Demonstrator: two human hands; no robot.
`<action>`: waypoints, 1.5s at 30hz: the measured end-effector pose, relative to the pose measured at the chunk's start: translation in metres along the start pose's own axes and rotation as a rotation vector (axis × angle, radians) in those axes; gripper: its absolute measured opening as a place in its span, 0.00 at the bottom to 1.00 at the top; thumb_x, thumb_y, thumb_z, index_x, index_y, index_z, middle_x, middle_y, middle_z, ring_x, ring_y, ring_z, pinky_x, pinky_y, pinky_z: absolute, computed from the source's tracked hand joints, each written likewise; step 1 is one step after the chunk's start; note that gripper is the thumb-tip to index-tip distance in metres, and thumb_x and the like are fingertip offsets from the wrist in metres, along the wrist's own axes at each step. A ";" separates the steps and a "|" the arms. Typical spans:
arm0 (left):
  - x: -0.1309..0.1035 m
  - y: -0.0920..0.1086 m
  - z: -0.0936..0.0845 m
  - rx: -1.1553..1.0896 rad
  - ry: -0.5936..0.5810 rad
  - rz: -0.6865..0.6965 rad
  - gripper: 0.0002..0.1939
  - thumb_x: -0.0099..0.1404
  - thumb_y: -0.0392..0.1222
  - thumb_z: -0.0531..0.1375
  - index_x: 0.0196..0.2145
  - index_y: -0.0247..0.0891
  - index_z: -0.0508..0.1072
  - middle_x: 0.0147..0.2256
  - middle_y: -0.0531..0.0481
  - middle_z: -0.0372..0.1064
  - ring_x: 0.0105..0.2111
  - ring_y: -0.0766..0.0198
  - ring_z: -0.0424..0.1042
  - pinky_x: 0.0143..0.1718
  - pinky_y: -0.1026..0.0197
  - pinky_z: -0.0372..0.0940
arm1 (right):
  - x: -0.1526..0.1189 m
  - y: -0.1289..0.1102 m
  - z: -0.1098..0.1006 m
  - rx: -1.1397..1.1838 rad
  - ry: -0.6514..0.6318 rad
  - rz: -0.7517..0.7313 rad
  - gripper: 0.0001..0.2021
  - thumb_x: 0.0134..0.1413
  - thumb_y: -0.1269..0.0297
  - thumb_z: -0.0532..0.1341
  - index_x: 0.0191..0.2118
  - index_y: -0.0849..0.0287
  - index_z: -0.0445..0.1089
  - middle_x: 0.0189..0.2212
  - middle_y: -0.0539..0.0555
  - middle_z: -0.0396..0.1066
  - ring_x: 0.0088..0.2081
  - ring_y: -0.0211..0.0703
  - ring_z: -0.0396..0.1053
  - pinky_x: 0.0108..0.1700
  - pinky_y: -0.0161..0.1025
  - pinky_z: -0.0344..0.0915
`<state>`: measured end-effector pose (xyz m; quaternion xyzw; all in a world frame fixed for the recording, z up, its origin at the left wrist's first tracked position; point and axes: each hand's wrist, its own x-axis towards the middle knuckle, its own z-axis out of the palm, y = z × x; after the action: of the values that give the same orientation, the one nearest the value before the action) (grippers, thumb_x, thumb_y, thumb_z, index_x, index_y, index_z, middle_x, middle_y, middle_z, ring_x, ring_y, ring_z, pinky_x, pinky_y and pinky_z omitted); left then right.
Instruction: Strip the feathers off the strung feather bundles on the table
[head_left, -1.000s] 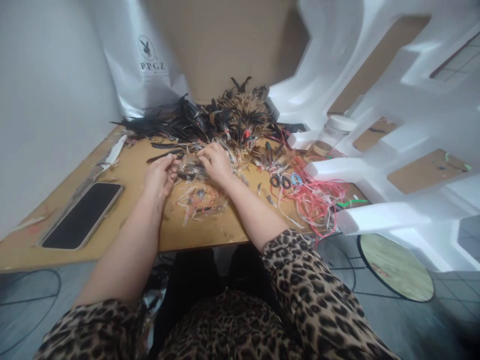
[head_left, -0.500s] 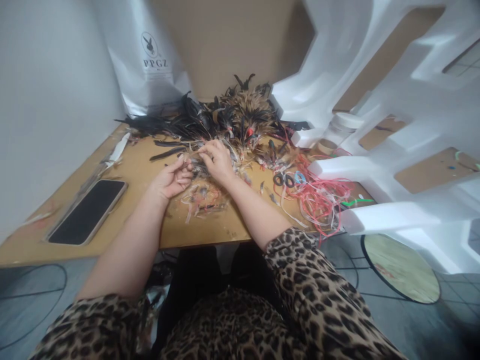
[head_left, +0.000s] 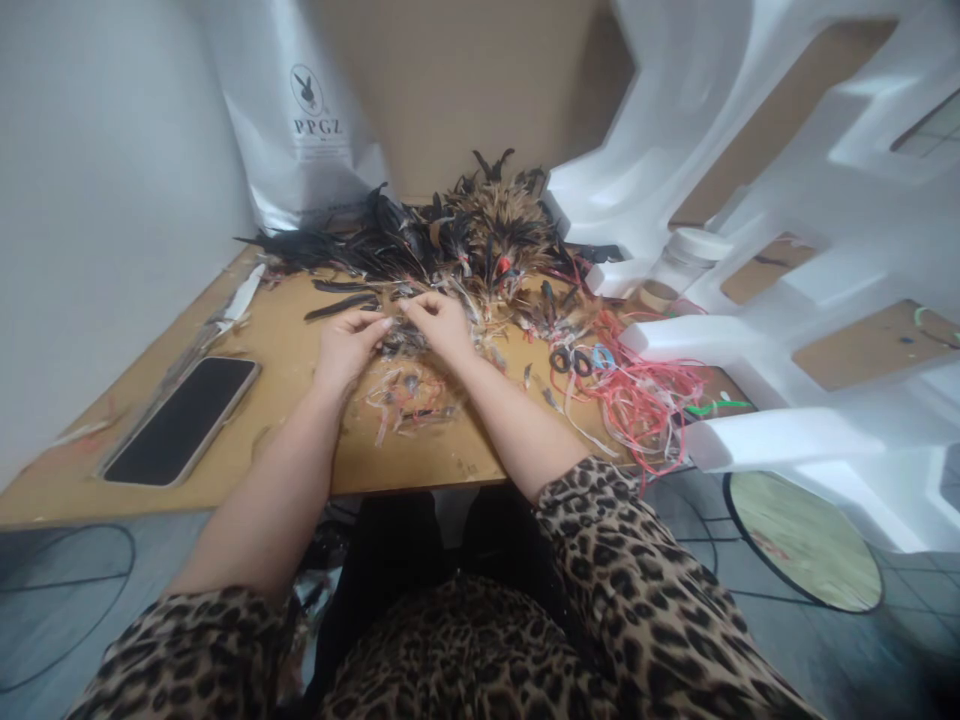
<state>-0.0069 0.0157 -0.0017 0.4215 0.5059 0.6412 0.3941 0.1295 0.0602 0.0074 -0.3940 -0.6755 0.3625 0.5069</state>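
My left hand (head_left: 351, 345) is closed in a pinch, its back turned up, over the middle of the table. Close to its right, my right hand (head_left: 441, 325) pinches with thumb and forefinger. A small brownish feather (head_left: 391, 309) shows faintly between the fingertips, mostly hidden and blurred. Just beyond the hands lies a large pile of black and brown feathers (head_left: 405, 235). Two loose black feathers (head_left: 342, 306) rest left of the fingers. Feather scraps and pinkish string bits (head_left: 409, 395) are scattered below the hands.
A phone (head_left: 182, 420) lies at left. Scissors (head_left: 570, 361) and tangled pink string (head_left: 649, 400) lie at right, beside white foam packing (head_left: 765, 440). A clear jar (head_left: 690, 255) stands behind. A white bag (head_left: 315, 170) is at the back, a round stool (head_left: 806, 540) below right.
My left hand has rolled from palm inward with curled fingers to back up, its fingertips pinched. My right hand has dropped slightly towards me. The view has shifted a little.
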 end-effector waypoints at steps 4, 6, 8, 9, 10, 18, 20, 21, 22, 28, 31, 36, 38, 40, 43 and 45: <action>-0.003 0.000 0.003 0.064 -0.007 0.046 0.05 0.44 0.33 0.66 0.24 0.34 0.75 0.21 0.52 0.69 0.17 0.73 0.61 0.18 0.71 0.56 | -0.002 0.000 0.005 0.224 -0.127 0.127 0.12 0.42 0.56 0.63 0.28 0.62 0.72 0.26 0.49 0.71 0.31 0.34 0.66 0.38 0.33 0.62; -0.005 0.001 0.005 0.054 -0.008 0.034 0.05 0.44 0.32 0.66 0.23 0.33 0.75 0.21 0.51 0.69 0.18 0.74 0.62 0.19 0.72 0.56 | -0.002 0.000 0.007 0.309 -0.125 0.171 0.10 0.40 0.60 0.64 0.27 0.63 0.71 0.25 0.48 0.71 0.29 0.32 0.65 0.38 0.32 0.62; -0.007 0.001 0.006 0.030 -0.033 -0.009 0.06 0.44 0.32 0.67 0.24 0.33 0.75 0.20 0.50 0.69 0.17 0.74 0.61 0.19 0.72 0.56 | -0.003 0.000 0.008 0.392 -0.114 0.215 0.08 0.38 0.63 0.65 0.26 0.63 0.70 0.24 0.47 0.70 0.28 0.31 0.65 0.37 0.32 0.62; -0.007 0.001 0.005 0.017 -0.054 -0.036 0.06 0.44 0.33 0.67 0.24 0.33 0.76 0.20 0.50 0.69 0.16 0.75 0.61 0.18 0.72 0.55 | -0.003 -0.001 0.008 0.431 -0.116 0.237 0.08 0.38 0.63 0.65 0.26 0.63 0.69 0.23 0.47 0.70 0.27 0.31 0.64 0.36 0.32 0.62; -0.006 0.001 0.005 0.005 -0.077 -0.061 0.07 0.44 0.35 0.67 0.25 0.33 0.76 0.20 0.49 0.69 0.16 0.75 0.61 0.17 0.72 0.54 | -0.003 -0.001 0.008 0.465 -0.123 0.259 0.08 0.37 0.63 0.65 0.25 0.63 0.69 0.23 0.47 0.69 0.26 0.30 0.64 0.35 0.32 0.62; 0.001 -0.003 -0.003 -0.042 -0.189 -0.132 0.10 0.44 0.38 0.67 0.26 0.31 0.75 0.23 0.47 0.71 0.17 0.75 0.62 0.16 0.73 0.54 | -0.004 -0.008 0.006 0.528 -0.139 0.359 0.10 0.36 0.64 0.66 0.26 0.63 0.69 0.20 0.45 0.66 0.23 0.28 0.61 0.31 0.29 0.60; 0.003 -0.002 -0.004 -0.089 -0.139 -0.149 0.10 0.44 0.37 0.67 0.26 0.31 0.75 0.23 0.48 0.70 0.17 0.75 0.62 0.16 0.73 0.54 | -0.003 -0.007 0.005 0.504 -0.092 0.369 0.09 0.38 0.64 0.65 0.27 0.63 0.69 0.20 0.44 0.66 0.23 0.28 0.60 0.31 0.29 0.59; 0.004 -0.001 -0.005 -0.126 -0.103 -0.156 0.09 0.44 0.37 0.67 0.26 0.31 0.74 0.22 0.48 0.70 0.17 0.76 0.62 0.15 0.73 0.54 | -0.001 -0.006 0.004 0.486 -0.062 0.373 0.09 0.39 0.63 0.64 0.28 0.63 0.69 0.20 0.44 0.66 0.23 0.28 0.60 0.31 0.29 0.59; 0.005 0.000 -0.005 -0.164 -0.067 -0.161 0.09 0.44 0.36 0.67 0.26 0.31 0.74 0.22 0.49 0.70 0.17 0.76 0.62 0.15 0.74 0.53 | 0.000 -0.005 0.003 0.459 -0.035 0.371 0.09 0.41 0.63 0.64 0.28 0.63 0.69 0.20 0.45 0.66 0.23 0.28 0.60 0.31 0.29 0.59; 0.011 0.002 -0.013 -0.311 0.071 -0.158 0.07 0.47 0.34 0.66 0.26 0.33 0.72 0.24 0.50 0.70 0.17 0.76 0.63 0.15 0.74 0.54 | 0.006 0.010 -0.005 0.003 -0.073 0.109 0.07 0.45 0.64 0.60 0.28 0.63 0.71 0.26 0.49 0.71 0.29 0.33 0.65 0.38 0.32 0.61; 0.014 0.002 -0.016 -0.348 0.111 -0.159 0.05 0.49 0.34 0.64 0.26 0.33 0.71 0.23 0.51 0.69 0.17 0.76 0.62 0.14 0.74 0.53 | 0.004 0.011 -0.008 -0.382 -0.140 -0.027 0.08 0.47 0.64 0.58 0.29 0.60 0.73 0.30 0.50 0.72 0.34 0.37 0.66 0.41 0.35 0.60; 0.015 0.004 -0.016 -0.383 0.139 -0.165 0.05 0.50 0.33 0.64 0.25 0.34 0.70 0.22 0.53 0.68 0.16 0.77 0.61 0.13 0.75 0.51 | -0.004 0.001 -0.006 -0.738 -0.205 -0.114 0.09 0.51 0.63 0.55 0.32 0.55 0.73 0.36 0.52 0.71 0.41 0.44 0.66 0.44 0.42 0.58; 0.015 0.005 -0.015 -0.388 0.147 -0.174 0.04 0.50 0.33 0.63 0.24 0.34 0.70 0.22 0.53 0.68 0.16 0.77 0.60 0.13 0.74 0.51 | -0.006 -0.003 0.000 -0.813 -0.222 -0.137 0.10 0.52 0.61 0.55 0.34 0.55 0.73 0.37 0.54 0.71 0.43 0.47 0.66 0.46 0.45 0.57; 0.014 0.007 -0.015 -0.392 0.151 -0.181 0.04 0.50 0.33 0.63 0.24 0.34 0.69 0.21 0.53 0.67 0.16 0.77 0.60 0.13 0.75 0.51 | -0.007 -0.005 0.007 -0.886 -0.225 -0.146 0.12 0.51 0.57 0.56 0.36 0.56 0.73 0.39 0.57 0.71 0.44 0.49 0.66 0.47 0.48 0.57; 0.013 0.009 -0.016 -0.402 0.168 -0.182 0.06 0.50 0.33 0.64 0.24 0.34 0.69 0.22 0.53 0.67 0.16 0.77 0.60 0.13 0.75 0.51 | -0.006 -0.005 0.015 -0.979 -0.242 -0.118 0.14 0.51 0.57 0.56 0.37 0.60 0.72 0.39 0.62 0.71 0.43 0.52 0.67 0.47 0.50 0.57; 0.013 0.009 -0.017 -0.411 0.195 -0.179 0.06 0.50 0.34 0.65 0.24 0.35 0.68 0.22 0.53 0.68 0.16 0.77 0.61 0.13 0.74 0.51 | -0.004 -0.005 0.015 -0.990 -0.255 -0.074 0.12 0.52 0.63 0.55 0.34 0.61 0.73 0.37 0.62 0.72 0.41 0.51 0.68 0.46 0.48 0.58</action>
<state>-0.0280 0.0211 0.0071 0.2221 0.4359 0.7307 0.4763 0.1144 0.0534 0.0065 -0.5153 -0.8363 0.0263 0.1855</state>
